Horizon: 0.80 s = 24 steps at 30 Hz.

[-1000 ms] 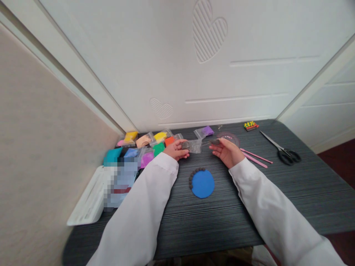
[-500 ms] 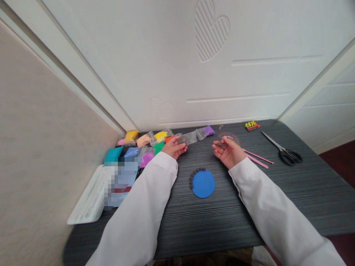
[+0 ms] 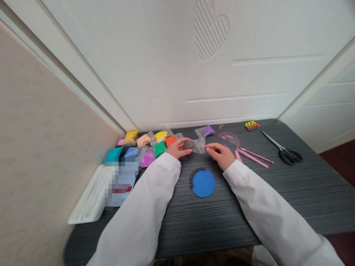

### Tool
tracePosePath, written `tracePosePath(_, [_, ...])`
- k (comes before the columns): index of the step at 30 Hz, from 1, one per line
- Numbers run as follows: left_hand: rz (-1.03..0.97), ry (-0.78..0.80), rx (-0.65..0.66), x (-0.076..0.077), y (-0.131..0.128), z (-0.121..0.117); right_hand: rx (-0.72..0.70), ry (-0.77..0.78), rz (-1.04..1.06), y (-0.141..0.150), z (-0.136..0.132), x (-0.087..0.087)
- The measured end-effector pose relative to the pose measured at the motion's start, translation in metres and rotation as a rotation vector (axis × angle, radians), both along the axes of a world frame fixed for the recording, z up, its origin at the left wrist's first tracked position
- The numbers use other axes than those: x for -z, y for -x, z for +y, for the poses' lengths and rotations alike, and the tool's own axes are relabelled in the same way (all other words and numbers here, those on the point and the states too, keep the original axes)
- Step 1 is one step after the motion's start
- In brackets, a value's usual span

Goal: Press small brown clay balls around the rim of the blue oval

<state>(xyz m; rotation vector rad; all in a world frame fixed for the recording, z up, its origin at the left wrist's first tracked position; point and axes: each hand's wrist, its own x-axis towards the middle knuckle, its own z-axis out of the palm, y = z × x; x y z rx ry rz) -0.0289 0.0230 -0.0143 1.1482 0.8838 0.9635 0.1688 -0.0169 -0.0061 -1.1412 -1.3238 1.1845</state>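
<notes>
My left hand (image 3: 178, 148) grips a small clear zip bag (image 3: 198, 146) with dark grey-brown clay at its left end. At the bag's right edge, the thumb and fingertips of my right hand (image 3: 220, 155) are pinched together on the plastic. Below both hands a flat blue clay disc (image 3: 203, 183) lies on the dark table. Small dark clay balls (image 3: 192, 177) line its upper left rim, touching one another in a curved row.
Bags of coloured clay, such as a green one (image 3: 159, 149), lie at the left, near a white tray (image 3: 88, 195). To the right are a clear protractor (image 3: 229, 137), pink modelling tools (image 3: 253, 158), black-handled scissors (image 3: 287, 154) and a small yellow-and-red piece (image 3: 252, 126). A white panel (image 3: 177, 66) rises behind.
My right hand has moved left and down to the bag's edge, uncovering the protractor and pink tools. The bag in my left hand has shifted slightly right and toward me.
</notes>
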Motion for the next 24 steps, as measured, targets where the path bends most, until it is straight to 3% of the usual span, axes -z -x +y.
tracePosePath(6, [0.067, -0.042, 0.092, -0.002, -0.005, -0.002, -0.020, -0.108, -0.203, 0.000, -0.001, 0.004])
tracePosePath(14, [0.105, -0.048, 0.142, -0.005, -0.009, -0.007, -0.009, -0.191, -0.288, 0.001, -0.001, 0.004])
tracePosePath(19, [0.093, -0.026, 0.147, -0.006, -0.011, -0.007, -0.008, -0.160, -0.211, 0.003, -0.003, 0.002])
tracePosePath(24, [0.036, 0.011, 0.092, -0.006, -0.009, -0.005, -0.017, -0.021, 0.050, 0.001, 0.000, 0.000])
